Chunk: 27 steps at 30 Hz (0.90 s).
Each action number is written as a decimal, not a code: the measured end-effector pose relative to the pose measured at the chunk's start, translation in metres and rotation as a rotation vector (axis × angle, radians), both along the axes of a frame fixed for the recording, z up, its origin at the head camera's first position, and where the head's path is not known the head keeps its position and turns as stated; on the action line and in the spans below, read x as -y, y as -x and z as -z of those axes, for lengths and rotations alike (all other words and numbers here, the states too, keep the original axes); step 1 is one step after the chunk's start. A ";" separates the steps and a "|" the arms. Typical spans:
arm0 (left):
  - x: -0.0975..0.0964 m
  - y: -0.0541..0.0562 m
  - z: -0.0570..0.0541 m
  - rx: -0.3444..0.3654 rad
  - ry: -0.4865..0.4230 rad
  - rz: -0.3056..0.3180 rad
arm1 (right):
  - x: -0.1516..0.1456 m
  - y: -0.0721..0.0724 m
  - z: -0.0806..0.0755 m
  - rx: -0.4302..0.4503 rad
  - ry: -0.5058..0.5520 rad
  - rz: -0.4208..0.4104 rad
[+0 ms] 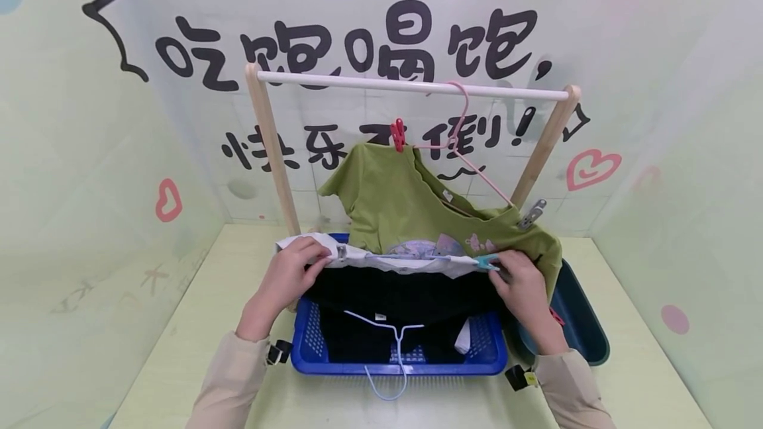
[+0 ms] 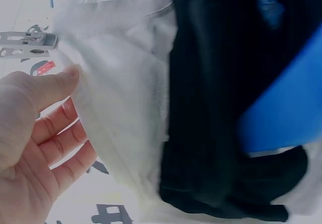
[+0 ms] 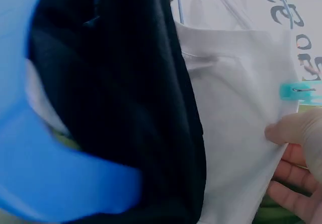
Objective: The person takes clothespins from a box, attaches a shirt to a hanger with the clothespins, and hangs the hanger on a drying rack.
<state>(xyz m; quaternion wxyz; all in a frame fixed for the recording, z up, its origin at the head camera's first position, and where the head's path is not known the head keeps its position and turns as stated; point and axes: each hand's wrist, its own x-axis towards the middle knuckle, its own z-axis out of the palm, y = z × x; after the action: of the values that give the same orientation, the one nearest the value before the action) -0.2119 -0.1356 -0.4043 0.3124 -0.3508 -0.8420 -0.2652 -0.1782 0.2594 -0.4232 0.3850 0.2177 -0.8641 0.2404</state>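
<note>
A pale tabletop carries a wooden drying rack with a white rail, and in front of it a blue basket partly covered by black cloth. From the rail, on a pink hanger, a green T-shirt hangs at a slant.

The white garment is stretched between the two hands, above the basket and just in front of the T-shirt. The left hand pinches one edge beside a grey clip, and the right hand pinches the other beside a teal clip — on each, the thumb presses the cloth and the fingers curl loosely behind.

Both clips seem to bite close to the edges, so an outward tug could pop one off and let that side sag. The T-shirt is probably the other risk: a forearm or the white garment brushing it could slide the pink hanger along the rail. The light blue hanger — its hook juts past the basket's front rim — could snag there if lifted carelessly.
</note>
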 end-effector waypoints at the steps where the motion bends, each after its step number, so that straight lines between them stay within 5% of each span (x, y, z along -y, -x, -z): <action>1: -0.001 0.001 -0.004 -0.009 -0.004 0.000 | 0.001 -0.001 -0.003 -0.026 0.004 0.000; 7: -0.004 0.008 -0.023 -0.034 -0.025 -0.017 | 0.006 -0.005 -0.021 -0.110 0.043 0.016; 16: -0.006 0.017 -0.036 -0.053 -0.049 -0.030 | 0.007 -0.006 -0.037 -0.169 0.066 0.027; 27: -0.012 0.037 -0.069 -0.008 -0.074 -0.047 | 0.012 -0.007 -0.073 -0.201 0.080 0.125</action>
<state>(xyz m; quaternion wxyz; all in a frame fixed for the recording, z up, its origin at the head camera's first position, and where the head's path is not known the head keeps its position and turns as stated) -0.2486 -0.1237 -0.3353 0.3344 -0.3203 -0.8384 -0.2874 -0.1714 0.2476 -0.3506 0.4922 0.1709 -0.8227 0.2274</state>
